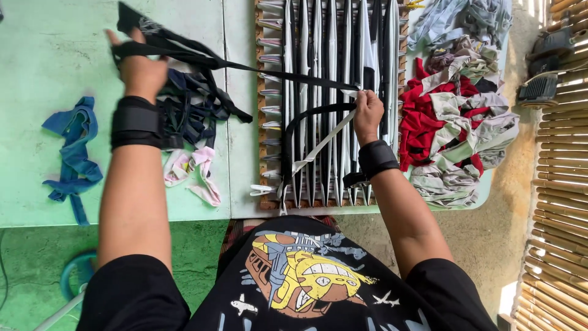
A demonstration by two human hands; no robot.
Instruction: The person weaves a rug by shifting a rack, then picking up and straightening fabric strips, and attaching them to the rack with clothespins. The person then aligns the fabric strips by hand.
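My left hand [141, 67] is raised over the table and grips a long black fabric strip [269, 69] pulled taut across to my right hand [367, 113]. My right hand pinches the same strip at the middle of a wooden peg loom [264, 110], where white and black strips [318, 92] run lengthwise between rows of pegs. A loop of the black strip curves down over the loom's near half. Both wrists wear black bands. A white strip end hangs off the loom's near edge.
A heap of dark blue and black strips [193, 113] and pink scraps [196, 168] lies under my left arm. Blue strips [73, 150] lie far left on the green table [49, 55]. Red, grey and white rags [453, 129] are piled right of the loom. A bamboo wall [560, 202] stands at right.
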